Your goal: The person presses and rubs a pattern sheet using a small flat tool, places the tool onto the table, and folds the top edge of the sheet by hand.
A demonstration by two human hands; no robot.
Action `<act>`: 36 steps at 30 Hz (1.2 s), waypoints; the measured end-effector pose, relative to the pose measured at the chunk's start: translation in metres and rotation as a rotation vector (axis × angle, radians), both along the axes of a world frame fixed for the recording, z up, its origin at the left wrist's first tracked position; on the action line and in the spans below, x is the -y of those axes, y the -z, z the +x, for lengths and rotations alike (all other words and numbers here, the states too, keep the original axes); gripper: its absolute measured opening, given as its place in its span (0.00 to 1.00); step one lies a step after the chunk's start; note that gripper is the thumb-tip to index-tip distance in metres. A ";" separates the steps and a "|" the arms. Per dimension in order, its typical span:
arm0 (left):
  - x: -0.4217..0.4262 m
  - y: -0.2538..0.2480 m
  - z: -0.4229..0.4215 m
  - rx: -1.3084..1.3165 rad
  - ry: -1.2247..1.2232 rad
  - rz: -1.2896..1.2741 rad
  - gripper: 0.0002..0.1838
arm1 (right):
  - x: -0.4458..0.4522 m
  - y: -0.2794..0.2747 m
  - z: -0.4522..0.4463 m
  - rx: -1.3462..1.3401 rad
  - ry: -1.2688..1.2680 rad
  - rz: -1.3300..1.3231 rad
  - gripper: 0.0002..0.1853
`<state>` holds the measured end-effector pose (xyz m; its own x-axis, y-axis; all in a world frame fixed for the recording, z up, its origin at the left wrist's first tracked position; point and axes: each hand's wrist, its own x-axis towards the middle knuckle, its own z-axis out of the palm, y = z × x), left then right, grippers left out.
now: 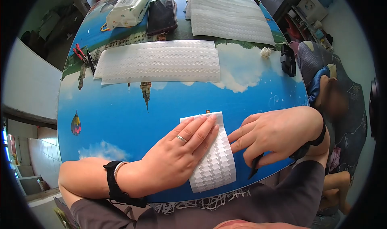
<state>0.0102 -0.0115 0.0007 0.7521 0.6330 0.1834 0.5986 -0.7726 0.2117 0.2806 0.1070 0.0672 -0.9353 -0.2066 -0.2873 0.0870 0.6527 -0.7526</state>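
Strip of white patterned material (215, 168) lay on the blue printed tabletop (121, 116), its far half under the fingers of the left hand (177, 154) and its near half bare, just left of the right hand (274, 132). It was narrow and roughly rectangular, with pale edges and close rows of grey, toothed motifs, resembling houndstooth, on its exposed face; whether it was folded beneath the fingers could not be told. The left hand was opened flat, fingers extended and close together, pressing on the strip without gripping it. The right hand was loosely curled, a slim dark tool (254, 166) held beside its thumb; its foremost fingertips lay at the strip's right edge, contact being unclear. Beyond the left hand lay overlapping white sheets (159, 61) with similar rows of fine marks; farther off, beyond the right hand, was a thicker stack of them (231, 19).
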 end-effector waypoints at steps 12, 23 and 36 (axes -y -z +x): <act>-0.005 0.005 -0.003 0.055 -0.004 -0.089 0.35 | 0.003 -0.004 -0.002 0.036 0.026 0.049 0.11; -0.001 0.006 -0.002 0.002 -0.001 0.000 0.36 | -0.020 0.009 -0.012 -0.311 0.821 -0.144 0.14; 0.000 0.012 -0.001 -0.016 0.010 0.021 0.37 | -0.003 0.069 -0.046 -0.782 0.578 0.498 0.26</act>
<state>0.0088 -0.0120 -0.0108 0.7611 0.6219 0.1843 0.5944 -0.7824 0.1858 0.2348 0.1095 -0.0015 -0.8139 0.2978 0.4989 0.0914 0.9136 -0.3963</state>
